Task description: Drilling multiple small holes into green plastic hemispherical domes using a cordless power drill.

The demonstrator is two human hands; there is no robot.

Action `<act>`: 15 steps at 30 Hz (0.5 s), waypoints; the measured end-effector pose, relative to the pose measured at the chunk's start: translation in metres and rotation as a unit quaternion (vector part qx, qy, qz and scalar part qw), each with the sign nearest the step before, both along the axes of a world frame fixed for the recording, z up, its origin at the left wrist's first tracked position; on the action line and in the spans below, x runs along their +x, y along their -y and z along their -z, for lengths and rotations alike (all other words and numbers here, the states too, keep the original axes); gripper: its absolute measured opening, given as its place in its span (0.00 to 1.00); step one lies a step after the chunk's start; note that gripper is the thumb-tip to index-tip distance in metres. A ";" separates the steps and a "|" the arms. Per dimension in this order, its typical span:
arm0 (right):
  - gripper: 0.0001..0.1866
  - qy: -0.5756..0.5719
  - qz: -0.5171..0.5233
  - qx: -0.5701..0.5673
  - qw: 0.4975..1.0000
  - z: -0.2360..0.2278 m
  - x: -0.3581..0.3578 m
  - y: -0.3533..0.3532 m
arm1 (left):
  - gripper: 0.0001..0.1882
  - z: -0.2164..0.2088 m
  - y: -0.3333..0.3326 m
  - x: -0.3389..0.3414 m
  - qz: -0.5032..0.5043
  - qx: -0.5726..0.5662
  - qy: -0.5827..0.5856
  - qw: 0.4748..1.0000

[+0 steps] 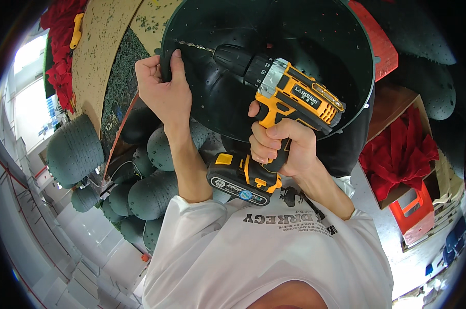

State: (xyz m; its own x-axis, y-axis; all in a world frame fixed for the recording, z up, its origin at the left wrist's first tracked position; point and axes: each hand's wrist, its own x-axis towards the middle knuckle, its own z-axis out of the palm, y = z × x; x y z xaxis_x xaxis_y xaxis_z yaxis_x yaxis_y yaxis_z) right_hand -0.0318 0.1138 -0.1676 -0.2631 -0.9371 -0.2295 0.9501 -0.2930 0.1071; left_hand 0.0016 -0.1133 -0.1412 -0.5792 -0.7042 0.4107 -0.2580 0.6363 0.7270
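My right hand (289, 147) is wrapped round the grip of a yellow and black cordless drill (279, 85). Its long twist bit (194, 46) points left, with the tip close to the inner wall of a large dark round tub (305, 31). Small holes dot the tub's wall and bottom. At the tub's left rim my left hand (163, 87) is closed, fingers outside and thumb inside, near the bit's tip. A chunky battery (240, 177) sits at the drill's base, above my white shirt.
Stacks of dark green bowl-shaped shells (76, 149) stand to the left. A tan board strewn with dark bits (96, 56) lies at the upper left, with a yellow-handled tool (77, 31). Red fabric (400, 154) fills a cardboard box at right, beside a red plastic stool (413, 213).
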 end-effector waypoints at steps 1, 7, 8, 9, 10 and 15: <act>0.19 0.001 0.002 -0.001 1.000 0.000 0.000 -0.001 | 0.12 -0.001 -0.002 -0.001 -0.001 0.006 -0.002 1.000; 0.13 -0.031 -0.010 0.061 0.998 -0.005 0.003 0.015 | 0.12 0.003 -0.012 0.003 -0.018 -0.089 0.080 0.993; 0.13 -0.036 -0.010 0.061 0.997 -0.006 0.005 0.024 | 0.12 0.005 -0.010 0.004 -0.017 -0.089 0.080 0.993; 0.13 -0.041 -0.020 0.076 0.996 -0.011 0.005 0.029 | 0.12 0.009 -0.007 0.005 -0.028 -0.051 0.036 0.998; 0.13 -0.047 -0.031 0.090 0.994 -0.016 0.004 0.033 | 0.12 0.010 -0.004 0.007 -0.038 -0.013 -0.009 0.999; 0.19 -0.050 -0.006 0.096 0.994 -0.013 0.013 -0.007 | 0.09 0.007 0.002 0.005 -0.024 0.033 -0.036 0.999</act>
